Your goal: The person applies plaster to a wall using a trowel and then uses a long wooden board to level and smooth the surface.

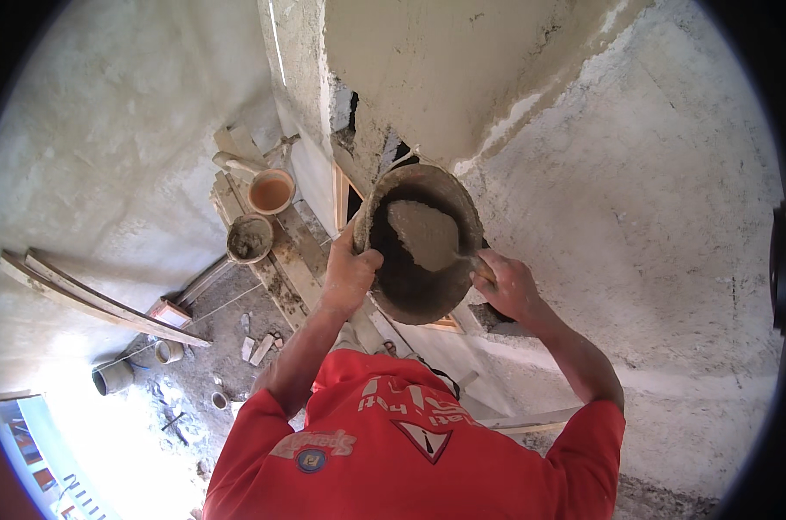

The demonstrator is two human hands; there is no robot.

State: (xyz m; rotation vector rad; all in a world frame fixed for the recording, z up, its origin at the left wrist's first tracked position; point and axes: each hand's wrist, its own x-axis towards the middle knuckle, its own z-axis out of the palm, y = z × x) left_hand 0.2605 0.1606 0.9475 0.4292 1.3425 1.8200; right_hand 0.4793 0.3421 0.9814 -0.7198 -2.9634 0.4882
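Observation:
A round, mortar-stained bucket point(467, 195) is held up in front of my chest, its mouth facing me. My left hand point(350, 273) is closed on its left rim, with the thumb at the edge. In my right hand point(510, 286) is the wooden handle of a trowel point(423, 236), gripped at the bucket's right side. The trowel's blade lies inside the bucket mouth, covered with grey-brown wet mortar. Dark shadow hides the depth of the bucket. Just beyond it rises a wall patch with smooth, damp-looking plaster point(436, 69).
Wooden planks point(298, 260) stand to the left, carrying a bucket of reddish liquid point(272, 191) and a mortar-crusted bucket point(250, 239). Long curved boards point(98, 299) lean at the left wall. Below, rubble and more buckets point(113, 377) lie on the floor. A rough wall point(662, 217) borders the right.

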